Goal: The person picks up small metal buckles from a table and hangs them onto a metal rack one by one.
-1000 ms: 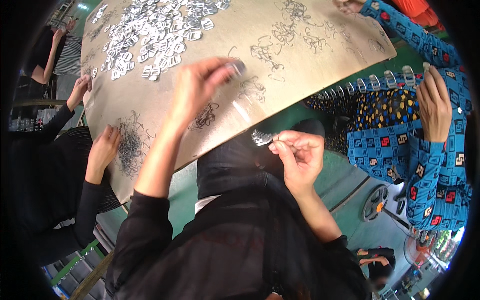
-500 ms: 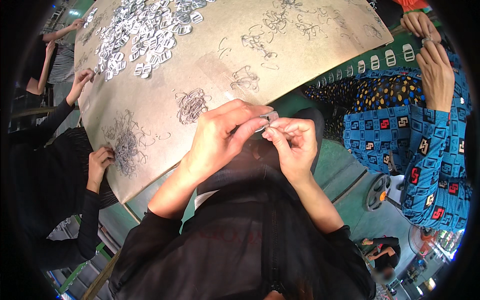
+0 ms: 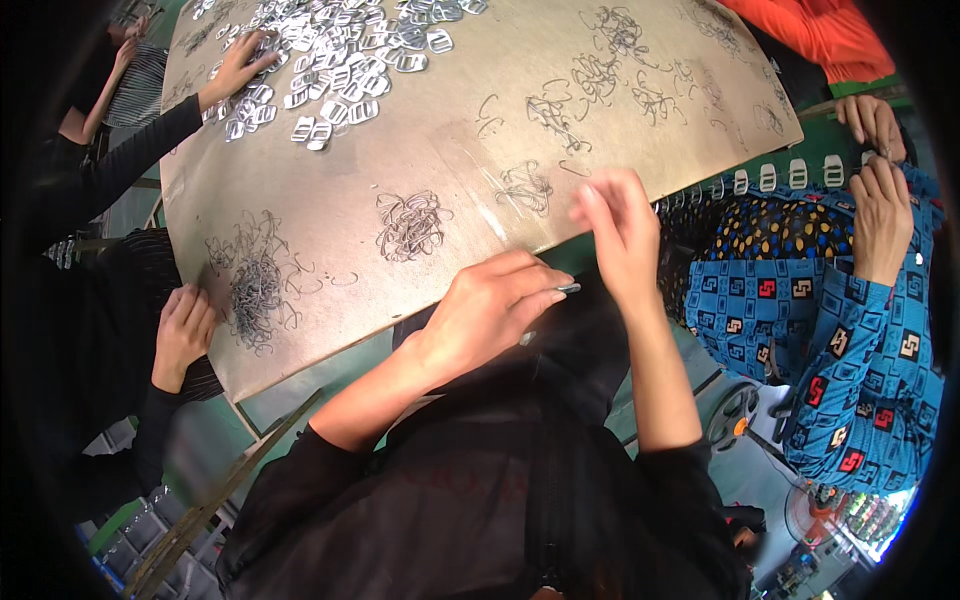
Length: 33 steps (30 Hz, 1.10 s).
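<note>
Metal buckle (image 3: pixel 569 288) pinched in the left hand (image 3: pixel 490 302), single wire hook (image 3: pixel 574 168) just past the right hand (image 3: pixel 625 235)

The left thumb and fingers clasp the buckle off the near edge of the table (image 3: pixel 345 300), its visible strip pointing rightward from the fingertips; it shows nearly edge-on, so its true long axis is unclear. From the right hand, the buckle lies leftward and closer to the body, well apart from those fingers. The right fingers are loosely curled and blurred, and I cannot tell whether they grasp anything. The small hook tangle (image 3: pixel 525 188) lies just left of them, nearer the right hand than the left; the denser hook tangle (image 3: pixel 412 226) lies beyond the left wrist, nearer the left hand
</note>
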### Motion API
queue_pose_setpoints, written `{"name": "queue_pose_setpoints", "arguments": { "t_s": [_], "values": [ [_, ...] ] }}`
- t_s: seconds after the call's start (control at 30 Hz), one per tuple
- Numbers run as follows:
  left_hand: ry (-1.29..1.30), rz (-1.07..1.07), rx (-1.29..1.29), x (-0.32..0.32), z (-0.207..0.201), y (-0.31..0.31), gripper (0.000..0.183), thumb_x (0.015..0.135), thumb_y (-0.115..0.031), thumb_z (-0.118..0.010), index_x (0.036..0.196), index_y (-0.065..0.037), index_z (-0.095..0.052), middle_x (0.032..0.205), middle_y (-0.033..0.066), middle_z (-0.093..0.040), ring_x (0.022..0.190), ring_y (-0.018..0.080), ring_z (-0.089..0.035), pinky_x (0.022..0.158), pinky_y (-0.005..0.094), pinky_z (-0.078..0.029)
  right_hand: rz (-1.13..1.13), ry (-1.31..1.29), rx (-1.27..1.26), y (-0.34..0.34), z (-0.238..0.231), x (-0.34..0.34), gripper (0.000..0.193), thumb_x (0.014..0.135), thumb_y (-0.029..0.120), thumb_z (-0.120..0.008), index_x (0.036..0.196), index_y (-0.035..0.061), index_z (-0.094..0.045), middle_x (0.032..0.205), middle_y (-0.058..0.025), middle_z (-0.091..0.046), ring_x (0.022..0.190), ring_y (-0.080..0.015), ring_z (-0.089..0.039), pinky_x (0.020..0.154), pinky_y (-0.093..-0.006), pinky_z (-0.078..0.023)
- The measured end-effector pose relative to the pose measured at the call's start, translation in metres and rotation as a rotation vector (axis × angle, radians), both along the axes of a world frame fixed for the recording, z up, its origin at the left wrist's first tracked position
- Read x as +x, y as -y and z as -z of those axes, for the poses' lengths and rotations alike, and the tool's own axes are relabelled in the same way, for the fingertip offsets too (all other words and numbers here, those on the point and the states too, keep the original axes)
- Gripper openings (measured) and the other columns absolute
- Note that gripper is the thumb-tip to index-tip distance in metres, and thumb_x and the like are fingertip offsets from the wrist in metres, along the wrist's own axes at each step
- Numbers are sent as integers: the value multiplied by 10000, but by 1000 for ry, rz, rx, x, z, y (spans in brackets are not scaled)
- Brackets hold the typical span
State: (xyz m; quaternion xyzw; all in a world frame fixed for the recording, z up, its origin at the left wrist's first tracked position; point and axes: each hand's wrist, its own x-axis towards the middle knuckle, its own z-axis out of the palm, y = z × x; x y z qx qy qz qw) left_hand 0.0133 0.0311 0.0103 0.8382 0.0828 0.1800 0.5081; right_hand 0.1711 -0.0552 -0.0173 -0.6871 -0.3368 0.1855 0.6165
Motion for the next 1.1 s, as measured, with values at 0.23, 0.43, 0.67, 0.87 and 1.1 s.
{"name": "queue_pose_setpoints", "arguments": {
  "t_s": [0.23, 0.43, 0.67, 0.87, 1.1],
  "values": [
    [14, 32, -47, 2, -2, 10, 177, 824, -14, -624, 997, -15, -659, 894, 97, -607, 714, 206, -633, 623, 302, -523, -327, 633, -390, -125, 6, 68, 172, 814, 130, -611, 979, 81, -608, 953, -102, -621, 890, -267, -602, 773, -360, -472],
    [-11, 46, -83, 4, 0, 13, 147, 825, -23, -625, 967, 1, -658, 873, 103, -602, 713, 219, -632, 611, 293, -514, -579, 925, -651, -153, -1, 74, 117, 818, 149, -601, 897, 65, -581, 1025, -112, -578, 975, -298, -555, 766, -415, -452],
    [-27, 5, -15, 13, 4, 7, 147, 785, -31, -658, 928, -30, -691, 877, 97, -669, 811, 214, -640, 735, 305, -494, -374, 693, -468, -97, -12, 63, 128, 823, 130, -619, 902, 36, -580, 824, -122, -635, 755, -263, -628, 649, -379, -481],
    [-106, -66, 8, 16, -5, 12, 144, 811, -48, -648, 949, -33, -683, 861, 87, -663, 749, 164, -632, 666, 265, -490, -247, -152, -33, -7, -33, 41, 145, 832, 90, -641, 930, -12, -611, 752, -95, -640, 661, -141, -637, 572, -261, -516],
    [-125, -133, -73, 12, -8, 17, 144, 820, -25, -648, 963, -6, -660, 831, 47, -674, 709, 98, -621, 658, 227, -492, -91, -430, 57, 70, -43, -20, 146, 867, 125, -620, 935, -3, -601, 831, -72, -640, 672, -111, -615, 532, -199, -456]
  ]
}}
